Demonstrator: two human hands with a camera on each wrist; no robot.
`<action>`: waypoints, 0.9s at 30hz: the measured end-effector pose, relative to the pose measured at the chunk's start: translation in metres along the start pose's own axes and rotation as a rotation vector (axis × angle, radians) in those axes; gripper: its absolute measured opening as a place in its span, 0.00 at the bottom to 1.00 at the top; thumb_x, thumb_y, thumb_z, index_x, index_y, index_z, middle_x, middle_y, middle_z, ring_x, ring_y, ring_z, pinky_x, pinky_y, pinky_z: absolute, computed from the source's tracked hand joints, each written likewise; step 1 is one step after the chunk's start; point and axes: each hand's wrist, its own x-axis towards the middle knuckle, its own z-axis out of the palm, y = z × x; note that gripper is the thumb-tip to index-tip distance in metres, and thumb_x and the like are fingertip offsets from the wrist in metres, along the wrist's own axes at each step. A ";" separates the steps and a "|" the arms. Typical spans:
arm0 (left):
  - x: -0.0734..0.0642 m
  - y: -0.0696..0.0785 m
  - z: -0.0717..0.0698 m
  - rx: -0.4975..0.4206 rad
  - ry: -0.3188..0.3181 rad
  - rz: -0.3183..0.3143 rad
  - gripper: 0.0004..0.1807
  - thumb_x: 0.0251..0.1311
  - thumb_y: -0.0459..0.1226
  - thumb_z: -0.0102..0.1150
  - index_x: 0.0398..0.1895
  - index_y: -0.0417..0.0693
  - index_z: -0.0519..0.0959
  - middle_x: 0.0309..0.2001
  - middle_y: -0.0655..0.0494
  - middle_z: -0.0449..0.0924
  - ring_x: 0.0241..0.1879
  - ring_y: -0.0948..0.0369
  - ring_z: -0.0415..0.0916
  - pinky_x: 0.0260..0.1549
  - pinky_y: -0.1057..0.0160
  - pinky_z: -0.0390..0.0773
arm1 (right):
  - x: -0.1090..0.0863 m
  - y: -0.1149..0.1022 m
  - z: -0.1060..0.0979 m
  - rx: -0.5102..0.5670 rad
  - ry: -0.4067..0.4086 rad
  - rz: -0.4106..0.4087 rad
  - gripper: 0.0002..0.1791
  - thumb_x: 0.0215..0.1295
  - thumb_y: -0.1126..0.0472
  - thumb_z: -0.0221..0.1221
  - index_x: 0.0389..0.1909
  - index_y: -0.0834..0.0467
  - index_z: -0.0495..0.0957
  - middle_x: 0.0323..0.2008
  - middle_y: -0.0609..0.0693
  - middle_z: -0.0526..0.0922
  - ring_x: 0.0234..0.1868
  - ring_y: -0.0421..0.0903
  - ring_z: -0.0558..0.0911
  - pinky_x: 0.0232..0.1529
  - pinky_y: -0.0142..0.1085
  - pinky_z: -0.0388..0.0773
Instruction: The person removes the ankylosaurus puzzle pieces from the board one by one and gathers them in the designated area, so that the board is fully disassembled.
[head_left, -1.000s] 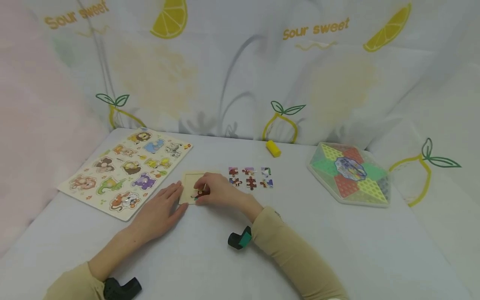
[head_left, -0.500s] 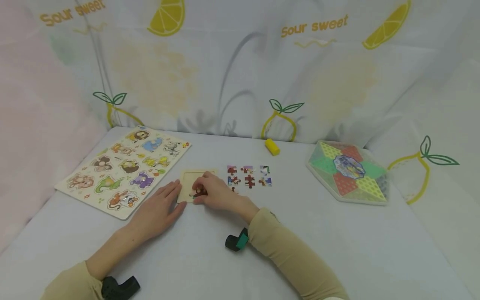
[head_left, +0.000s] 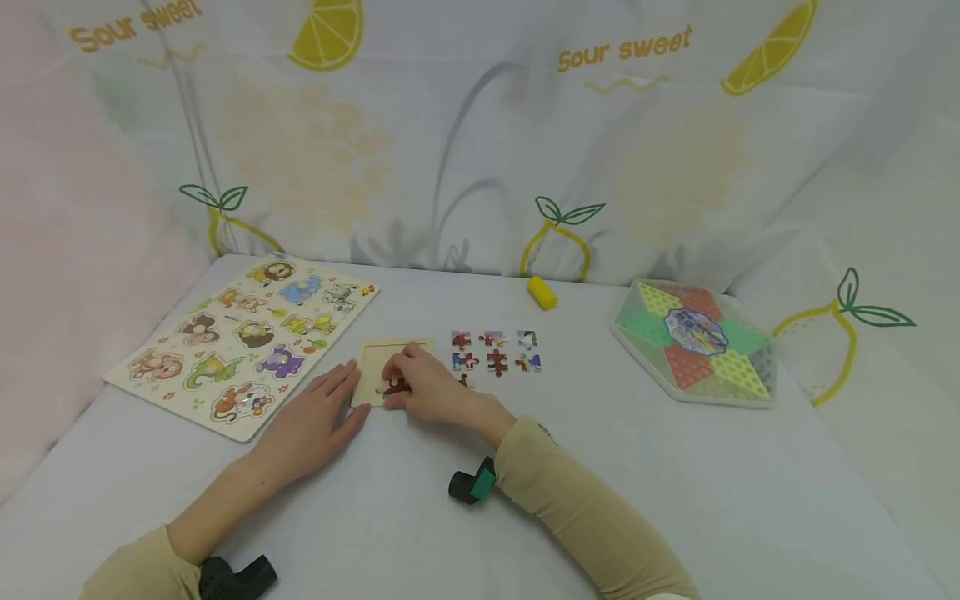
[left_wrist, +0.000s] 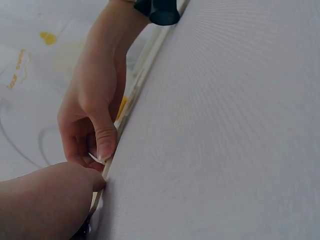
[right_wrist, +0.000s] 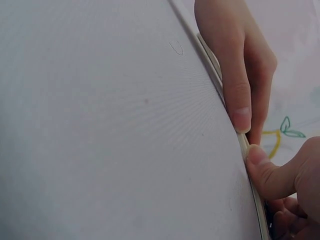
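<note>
In the head view, a small pale wooden puzzle tray (head_left: 367, 377) lies on the white table. My left hand (head_left: 315, 410) rests flat along its left edge, fingers straight. My right hand (head_left: 431, 387) is over the tray's right half, thumb and curled fingers pinching a jigsaw piece. A dark red printed patch (head_left: 394, 386) shows beside the fingertips; whether it is the held piece or one lying in the tray, I cannot tell. In the left wrist view, a thin pale edge (left_wrist: 95, 156) shows between the right hand's fingers. The right wrist view has my right thumb (right_wrist: 258, 156) at the tray's edge.
Several loose jigsaw pieces (head_left: 497, 362) lie in rows right of the tray. An animal puzzle board (head_left: 168, 392) is on the left. A yellow cylinder (head_left: 542, 292) stands out at the back, and a hexagonal game box (head_left: 693, 342) lies on the right.
My right hand has shifted slightly left and down over the tray, uncovering a loose piece beside its wrist side. The left hand keeps its place at the tray. The head view drifts slightly.
</note>
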 end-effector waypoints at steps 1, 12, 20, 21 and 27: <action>0.000 0.000 0.000 -0.001 -0.001 -0.001 0.33 0.71 0.46 0.55 0.69 0.30 0.67 0.71 0.35 0.65 0.70 0.38 0.62 0.66 0.39 0.66 | 0.000 0.000 0.000 0.001 -0.002 0.002 0.16 0.66 0.56 0.66 0.50 0.58 0.77 0.44 0.50 0.72 0.42 0.41 0.71 0.44 0.27 0.71; -0.001 0.000 -0.001 -0.001 -0.013 -0.007 0.33 0.70 0.45 0.56 0.70 0.30 0.66 0.72 0.35 0.64 0.71 0.39 0.61 0.67 0.39 0.65 | 0.001 0.000 0.001 0.008 -0.014 0.001 0.16 0.66 0.57 0.66 0.51 0.56 0.77 0.41 0.48 0.73 0.41 0.40 0.70 0.42 0.27 0.69; -0.001 -0.001 -0.001 -0.011 -0.019 -0.012 0.33 0.70 0.45 0.56 0.71 0.31 0.66 0.72 0.36 0.63 0.71 0.39 0.61 0.67 0.39 0.65 | -0.001 0.001 0.000 -0.005 0.019 -0.035 0.15 0.64 0.57 0.67 0.49 0.53 0.75 0.39 0.47 0.72 0.42 0.41 0.70 0.44 0.28 0.68; -0.001 -0.001 -0.001 -0.012 -0.019 -0.012 0.33 0.70 0.45 0.56 0.70 0.31 0.66 0.72 0.36 0.63 0.71 0.39 0.61 0.67 0.39 0.65 | 0.000 0.001 0.000 -0.003 0.019 -0.042 0.15 0.64 0.58 0.67 0.48 0.52 0.75 0.39 0.47 0.74 0.42 0.41 0.71 0.45 0.28 0.68; -0.001 -0.001 -0.001 -0.014 -0.020 -0.013 0.33 0.70 0.45 0.56 0.70 0.31 0.66 0.72 0.36 0.63 0.71 0.39 0.61 0.67 0.39 0.65 | 0.001 0.004 0.000 0.051 0.011 -0.081 0.15 0.65 0.59 0.67 0.48 0.53 0.74 0.35 0.46 0.83 0.39 0.39 0.78 0.44 0.29 0.72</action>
